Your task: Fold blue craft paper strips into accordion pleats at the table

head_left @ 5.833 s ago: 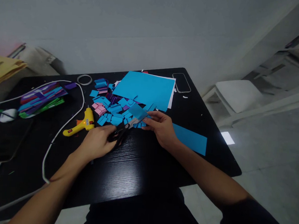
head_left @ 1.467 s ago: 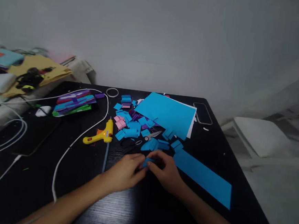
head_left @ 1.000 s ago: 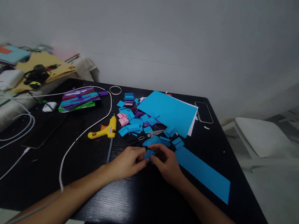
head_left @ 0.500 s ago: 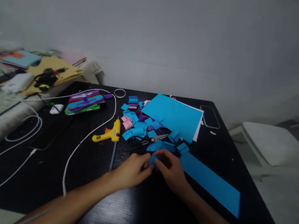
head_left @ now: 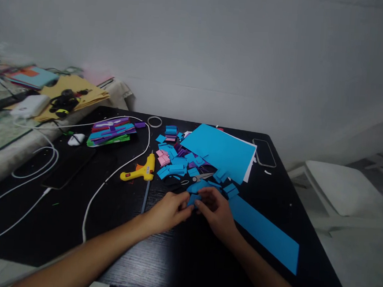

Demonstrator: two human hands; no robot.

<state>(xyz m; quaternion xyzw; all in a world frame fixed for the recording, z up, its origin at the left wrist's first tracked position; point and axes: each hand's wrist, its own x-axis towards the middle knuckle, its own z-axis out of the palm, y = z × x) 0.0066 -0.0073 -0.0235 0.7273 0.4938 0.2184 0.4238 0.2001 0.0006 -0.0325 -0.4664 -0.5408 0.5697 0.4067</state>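
Dim, flat light here, soft sheen on the black table [head_left: 160,260] near us; left edge smeared, possibly motion blur, corners bowed.

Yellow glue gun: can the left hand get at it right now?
Probably yes. The yellow glue gun lies beyond and left of the left hand, only black table and a thin grey stick between, but that hand is pinching a small blue paper piece with the right hand.
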